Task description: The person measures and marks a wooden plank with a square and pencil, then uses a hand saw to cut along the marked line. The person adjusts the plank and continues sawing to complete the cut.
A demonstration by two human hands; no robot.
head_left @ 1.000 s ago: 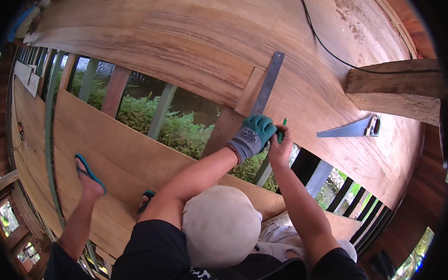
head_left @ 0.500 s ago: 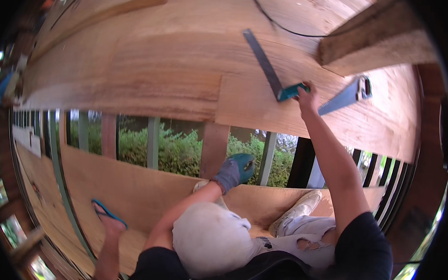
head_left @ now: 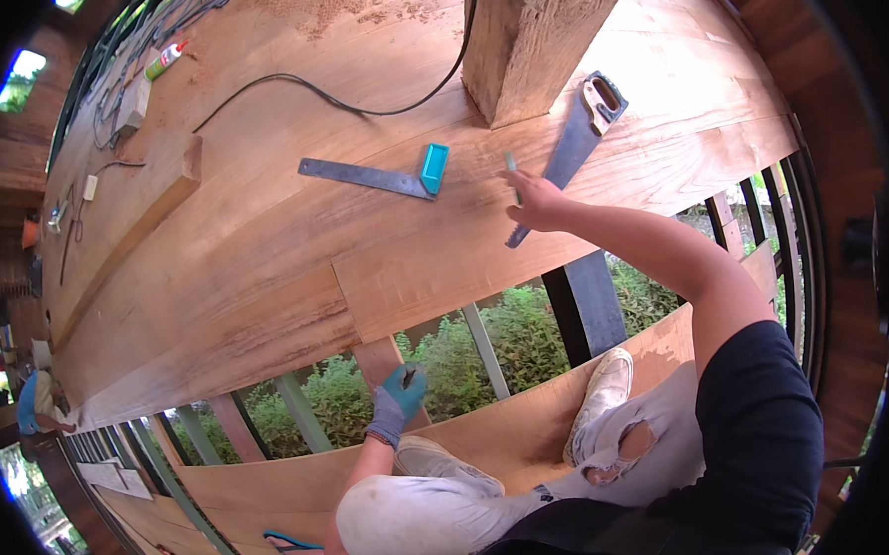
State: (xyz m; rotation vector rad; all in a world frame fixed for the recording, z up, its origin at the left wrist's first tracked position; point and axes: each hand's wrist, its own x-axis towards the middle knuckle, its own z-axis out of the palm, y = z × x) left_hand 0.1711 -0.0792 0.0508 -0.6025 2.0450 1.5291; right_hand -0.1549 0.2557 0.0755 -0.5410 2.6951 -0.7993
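My left hand (head_left: 400,396), in a grey and teal work glove, is closed above the gap by my left knee. A small dark spot shows at its curled fingers; I cannot make out what they hold. My bare right hand (head_left: 538,202) is over the boards with a short, thin, pale green stick (head_left: 510,163) at its fingers. Just beside that hand lies a handsaw (head_left: 570,155), its grip pointing away from me. To the left, a try square (head_left: 371,177) with a steel blade and teal handle rests flat on the wooden boards (head_left: 264,226), with no hand on it.
A thick wooden post (head_left: 539,50) rises beyond the saw, and a black cable (head_left: 328,102) runs to it. Far left are a timber length (head_left: 135,241), a glue bottle (head_left: 164,62) and tangled cords. Greenery shows through joist gaps. Another person's sandalled foot (head_left: 289,544) is at lower left.
My right hand has let go of the try square and moved right, close to the saw. My left hand stays low and closed. The whole view has turned and shifted.
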